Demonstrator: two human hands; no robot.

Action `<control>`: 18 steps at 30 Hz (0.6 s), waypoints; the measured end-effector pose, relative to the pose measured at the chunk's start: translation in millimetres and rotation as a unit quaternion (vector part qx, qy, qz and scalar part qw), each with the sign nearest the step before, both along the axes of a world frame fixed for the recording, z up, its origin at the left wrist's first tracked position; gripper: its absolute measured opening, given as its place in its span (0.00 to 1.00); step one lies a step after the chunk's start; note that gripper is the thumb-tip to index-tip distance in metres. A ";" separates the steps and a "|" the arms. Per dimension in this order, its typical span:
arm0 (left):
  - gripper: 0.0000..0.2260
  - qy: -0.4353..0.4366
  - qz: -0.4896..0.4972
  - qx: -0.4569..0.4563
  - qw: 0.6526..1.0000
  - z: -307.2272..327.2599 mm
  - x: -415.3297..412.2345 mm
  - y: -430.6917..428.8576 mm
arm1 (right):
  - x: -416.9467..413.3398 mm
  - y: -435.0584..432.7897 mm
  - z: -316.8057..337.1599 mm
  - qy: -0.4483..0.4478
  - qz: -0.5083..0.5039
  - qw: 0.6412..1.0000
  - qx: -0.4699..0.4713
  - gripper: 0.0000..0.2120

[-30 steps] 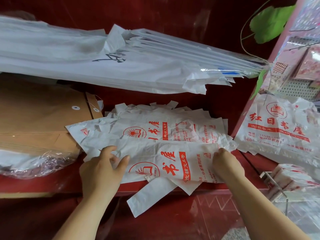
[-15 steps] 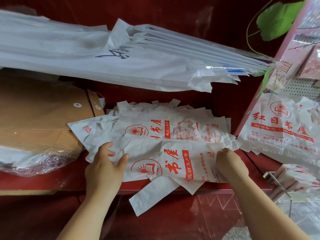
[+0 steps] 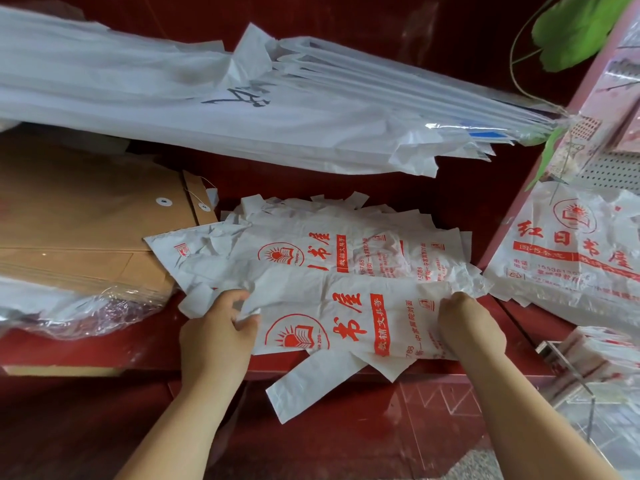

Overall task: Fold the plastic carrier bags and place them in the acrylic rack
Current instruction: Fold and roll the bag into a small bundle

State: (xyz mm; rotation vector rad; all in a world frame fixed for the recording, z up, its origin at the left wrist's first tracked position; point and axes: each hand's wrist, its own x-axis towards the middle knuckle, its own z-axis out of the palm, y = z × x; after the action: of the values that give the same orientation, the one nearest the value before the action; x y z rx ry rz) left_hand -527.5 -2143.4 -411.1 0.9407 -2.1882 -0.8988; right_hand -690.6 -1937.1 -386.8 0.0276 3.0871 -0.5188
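Observation:
A pile of white plastic carrier bags with red print (image 3: 346, 251) lies on the red shelf. The top bag (image 3: 349, 323) is stretched lengthwise across the front of the pile. My left hand (image 3: 218, 337) pinches its left end, fingers curled into the plastic. My right hand (image 3: 467, 327) grips its right end. One handle strip (image 3: 311, 386) hangs over the shelf's front edge. The clear acrylic rack (image 3: 585, 389) stands at the lower right with folded bags (image 3: 602, 355) in it.
Brown paper envelopes (image 3: 86, 230) in plastic wrap fill the left of the shelf. A long bundle of white wrapped sheets (image 3: 207, 109) slants overhead. More printed bags (image 3: 571, 251) hang at the right by a pink perforated panel. A green leaf (image 3: 581, 26) shows at top right.
My left hand went from lying flat on the bag to pinching its left end. The right hand shifted slightly up on the right end, and the bag is pulled straighter.

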 end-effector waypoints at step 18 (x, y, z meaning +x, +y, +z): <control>0.31 -0.082 -0.248 -0.344 0.902 -35.0 -20.0 26.7 | 6.1 16.8 -3.8 0.021 0.058 0.984 -0.167 0.14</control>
State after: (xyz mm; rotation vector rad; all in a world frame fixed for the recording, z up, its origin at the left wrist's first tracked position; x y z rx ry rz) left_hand -547.5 -2116.7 -446.1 0.1150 -2.6573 -0.1812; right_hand -684.5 -1920.3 -390.7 -0.1652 2.9717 -1.0308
